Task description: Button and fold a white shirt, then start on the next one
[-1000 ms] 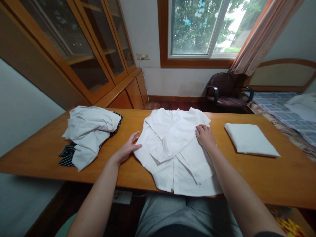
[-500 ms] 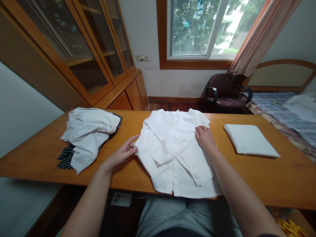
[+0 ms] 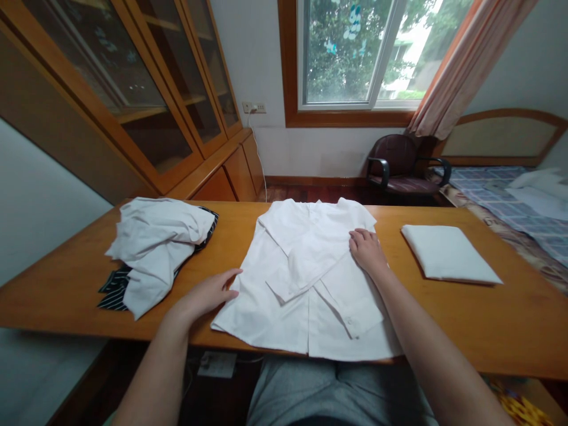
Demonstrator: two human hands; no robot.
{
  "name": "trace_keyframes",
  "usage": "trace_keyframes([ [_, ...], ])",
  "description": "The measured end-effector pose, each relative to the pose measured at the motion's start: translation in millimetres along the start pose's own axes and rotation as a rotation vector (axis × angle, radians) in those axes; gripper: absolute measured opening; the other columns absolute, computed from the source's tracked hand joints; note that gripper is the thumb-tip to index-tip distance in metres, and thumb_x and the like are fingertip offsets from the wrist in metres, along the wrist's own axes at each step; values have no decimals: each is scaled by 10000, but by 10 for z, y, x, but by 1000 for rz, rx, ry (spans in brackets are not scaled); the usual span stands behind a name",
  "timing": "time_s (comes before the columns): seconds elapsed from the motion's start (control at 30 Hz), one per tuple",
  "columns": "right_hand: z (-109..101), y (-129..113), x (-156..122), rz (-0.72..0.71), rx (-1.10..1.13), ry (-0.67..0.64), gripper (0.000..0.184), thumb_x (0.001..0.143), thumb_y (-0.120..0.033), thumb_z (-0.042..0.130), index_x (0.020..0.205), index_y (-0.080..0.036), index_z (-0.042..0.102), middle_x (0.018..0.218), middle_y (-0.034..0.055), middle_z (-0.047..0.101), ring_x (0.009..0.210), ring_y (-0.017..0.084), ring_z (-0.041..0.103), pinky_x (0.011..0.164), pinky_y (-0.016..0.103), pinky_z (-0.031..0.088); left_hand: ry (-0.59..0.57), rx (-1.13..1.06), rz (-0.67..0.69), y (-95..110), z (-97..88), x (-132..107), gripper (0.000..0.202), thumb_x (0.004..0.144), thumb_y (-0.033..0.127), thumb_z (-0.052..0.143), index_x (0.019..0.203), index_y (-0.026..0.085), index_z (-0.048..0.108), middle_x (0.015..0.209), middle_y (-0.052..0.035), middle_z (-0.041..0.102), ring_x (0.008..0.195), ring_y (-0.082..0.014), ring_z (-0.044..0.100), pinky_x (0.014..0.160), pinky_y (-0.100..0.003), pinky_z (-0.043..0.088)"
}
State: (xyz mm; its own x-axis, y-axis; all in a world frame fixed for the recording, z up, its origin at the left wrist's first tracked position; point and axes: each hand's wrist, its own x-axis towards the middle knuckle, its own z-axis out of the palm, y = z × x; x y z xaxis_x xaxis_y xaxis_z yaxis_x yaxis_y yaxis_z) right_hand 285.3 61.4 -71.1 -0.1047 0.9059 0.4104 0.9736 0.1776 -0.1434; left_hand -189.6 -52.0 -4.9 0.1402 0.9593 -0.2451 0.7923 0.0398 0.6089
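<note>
White shirt (image 3: pixel 299 257) is mid-worktop (image 3: pixel 448 331), straight in front of the person, collar end away, hem right along the near edge. Sleeves crossed over the body, cuffs (image 3: pixel 351 329) pointing down toward the hem.

Left hand (image 3: pixel 215 291): at the shirt's left side, thumb and index parted at the cloth edge. Can't tell if it's pinching. Right hand (image 3: pixel 367 251): laid on the upper right of the shirt, fingers loosely extended, gripping nothing.

Step looks like squaring up the left side. My take on doing it well:
- Right hand as anchor: light, even pressure, or the sleeve under it could slide.
- Left hand: pull outward and slightly down, flat to the worktop. Lifting would probably unsettle the sleeves.
- Work the side edge from armhole to hem; bottom left corner flares out, so check it against the right side.
- Watch the hem. Pull too far toward the body and it could droop off the edge.

Crumpled pale cloth (image 3: pixel 155 234) sits well left, folded white bundle (image 3: pixel 450 254) well right. Enough room both sides.
</note>
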Motion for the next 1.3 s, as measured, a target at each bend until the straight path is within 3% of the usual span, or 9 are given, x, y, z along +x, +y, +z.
trace_keyframes([
  [0.13,-21,-28,-17,-45,-3,16,359,969,-291,445,1226,-164,662,1272,134,628,1152,319,508,1003,445,425,172,281,181,242,95,71,451,894,370,513,1294,213,651,1130,-98,655,1087,-278,616,1030,-443,461],
  [0.27,-83,-268,-54,-67,31,7,395,978,-318,451,1294,-143,611,1353,165,590,1275,335,471,1083,486,368,134,301,368,466,358,375,427,973,359,413,1299,202,640,1434,-99,545,1353,-266,469,1172,-430,350],
  [0.43,-142,-827,-190,-245,146,-121,483,1003,-421,428,1394,-159,536,1508,147,473,1397,319,400,1152,511,304,123,357,322,727,744,821,560,1026,441,304,1490,151,418,1591,-119,359,1495,-265,276,1219,-481,247],
  [0.57,-149,-1055,-344,-325,174,-222,506,1003,-444,438,1434,-189,510,1558,111,419,1449,309,346,1176,521,275,205,458,252,765,929,895,588,1023,467,309,1530,172,346,1621,-103,285,1513,-282,226,1219,-546,197],
  [0.73,-183,-800,-409,-252,145,-237,502,1016,-459,411,1444,-216,506,1568,98,402,1455,290,351,1182,512,276,369,549,204,480,911,694,564,1016,436,334,1498,156,417,1593,-124,346,1497,-296,271,1222,-519,226],
  [0.87,-197,-390,-416,-143,88,-210,502,1018,-451,391,1439,-207,512,1562,117,408,1451,302,354,1164,529,303,415,594,125,283,855,532,586,1011,441,335,1495,120,416,1601,-160,307,1495,-323,267,1198,-565,263],
  [1.0,-180,-81,-437,-74,43,-171,500,1011,-408,395,1416,-148,531,1536,154,438,1434,313,376,1158,504,327,421,596,140,208,825,446,560,1006,430,369,1467,124,453,1588,-164,340,1484,-332,291,1190,-558,289],
  [1.17,-161,-13,-454,-72,53,-139,477,992,-378,428,1378,-128,553,1478,167,503,1393,315,424,1138,478,370,430,548,238,241,776,364,419,984,371,452,1329,179,592,1458,-134,538,1427,-334,397,1195,-593,260],
  [1.3,-165,-67,-453,-87,79,-121,447,985,-366,429,1349,-151,573,1452,159,526,1370,315,444,1126,485,381,345,495,346,363,776,284,375,977,337,480,1293,196,623,1398,-116,587,1344,-293,498,1186,-521,330],
])
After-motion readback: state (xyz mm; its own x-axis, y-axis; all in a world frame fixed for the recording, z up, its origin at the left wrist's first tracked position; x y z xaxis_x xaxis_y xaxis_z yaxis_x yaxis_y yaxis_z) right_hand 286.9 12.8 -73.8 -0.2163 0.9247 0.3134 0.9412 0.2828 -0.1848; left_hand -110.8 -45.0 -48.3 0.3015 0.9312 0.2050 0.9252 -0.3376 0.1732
